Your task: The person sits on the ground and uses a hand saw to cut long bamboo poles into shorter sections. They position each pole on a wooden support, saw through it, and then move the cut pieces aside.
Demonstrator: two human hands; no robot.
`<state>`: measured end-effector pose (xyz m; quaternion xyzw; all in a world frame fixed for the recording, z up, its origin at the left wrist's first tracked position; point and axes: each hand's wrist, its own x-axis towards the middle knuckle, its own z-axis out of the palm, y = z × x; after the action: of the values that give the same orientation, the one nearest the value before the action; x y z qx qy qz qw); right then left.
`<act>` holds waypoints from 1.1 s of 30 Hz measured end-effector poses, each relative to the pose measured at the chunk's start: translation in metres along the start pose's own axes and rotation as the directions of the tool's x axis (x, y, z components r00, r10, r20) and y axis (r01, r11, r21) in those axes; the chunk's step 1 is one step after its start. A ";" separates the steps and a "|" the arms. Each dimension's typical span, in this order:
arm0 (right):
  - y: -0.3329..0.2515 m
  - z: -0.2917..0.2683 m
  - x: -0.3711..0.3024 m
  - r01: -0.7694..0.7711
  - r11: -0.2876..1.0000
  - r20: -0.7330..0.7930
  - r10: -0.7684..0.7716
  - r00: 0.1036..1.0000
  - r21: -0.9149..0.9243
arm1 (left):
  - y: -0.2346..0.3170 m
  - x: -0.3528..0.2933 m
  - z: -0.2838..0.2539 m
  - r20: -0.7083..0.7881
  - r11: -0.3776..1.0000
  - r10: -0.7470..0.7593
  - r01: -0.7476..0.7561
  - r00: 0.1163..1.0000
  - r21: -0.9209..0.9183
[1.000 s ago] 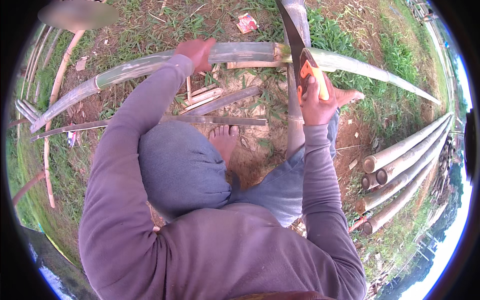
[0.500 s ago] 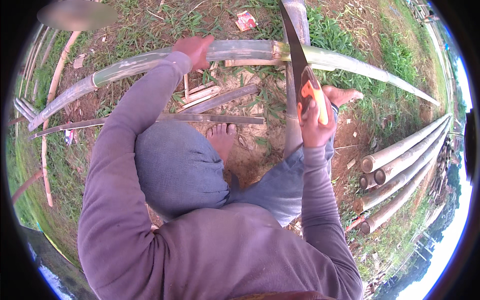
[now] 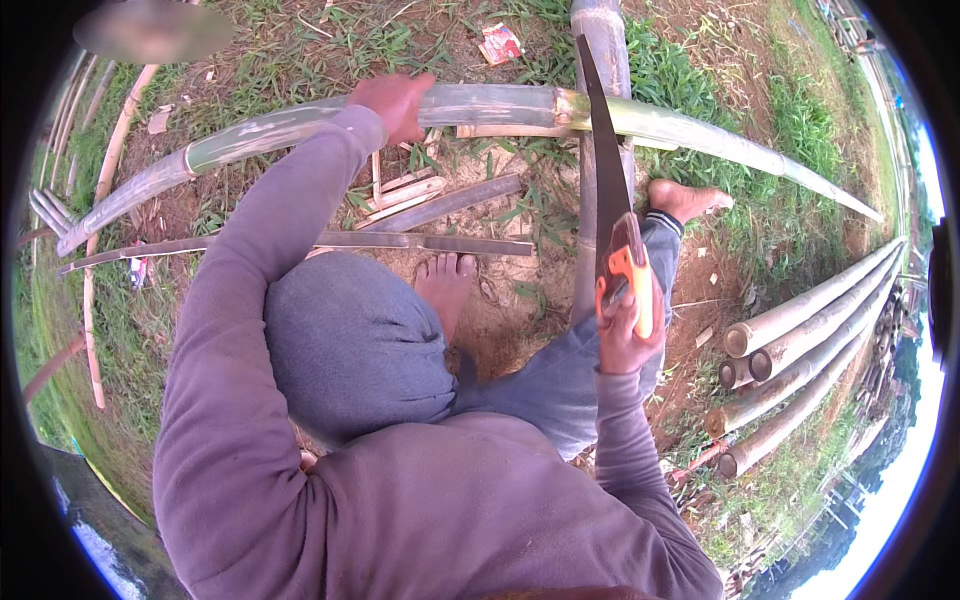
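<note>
The green bamboo pole [image 3: 485, 104] runs crosswise before the person. On its near side, toward the left, lies a long split strip [image 3: 470, 244]. The left hand [image 3: 393, 105] is clasped over the green bamboo pole; farther right, beyond that pole, lies a red wrapper [image 3: 500, 44]. A grey bamboo pole [image 3: 600, 60] passes beneath it. The saw's [image 3: 614, 190] blade crosses above it, contact unclear; on its near side the right hand [image 3: 628, 330] grips the handle. Right of that, stacked poles [image 3: 800, 365] lie nearer than the green one.

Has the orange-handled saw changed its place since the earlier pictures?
Yes. Judged against the red-and-white wrapper beyond the pole, the saw has moved back, toward the person's body.
</note>
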<state>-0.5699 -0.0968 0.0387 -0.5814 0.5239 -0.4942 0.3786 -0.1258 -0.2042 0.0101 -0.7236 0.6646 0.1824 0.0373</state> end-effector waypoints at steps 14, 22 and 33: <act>-0.018 -0.042 -0.052 -0.068 0.987 0.061 0.077 0.995 -0.148 | 0.004 -0.002 -0.008 0.088 0.998 -0.061 0.060 0.994 0.018; 0.018 0.069 0.099 0.029 1.000 0.030 -0.029 0.999 -0.007 | 0.000 -0.002 -0.007 0.056 0.999 -0.035 0.035 0.998 -0.003; 0.027 0.055 0.085 0.080 0.996 0.055 -0.077 0.995 -0.047 | 0.004 0.013 -0.010 0.120 0.997 0.040 -0.033 0.992 -0.065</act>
<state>-0.5255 -0.1887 0.0158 -0.6238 0.5024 -0.4799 0.3581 -0.1270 -0.2202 0.0162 -0.6997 0.6682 0.2474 0.0516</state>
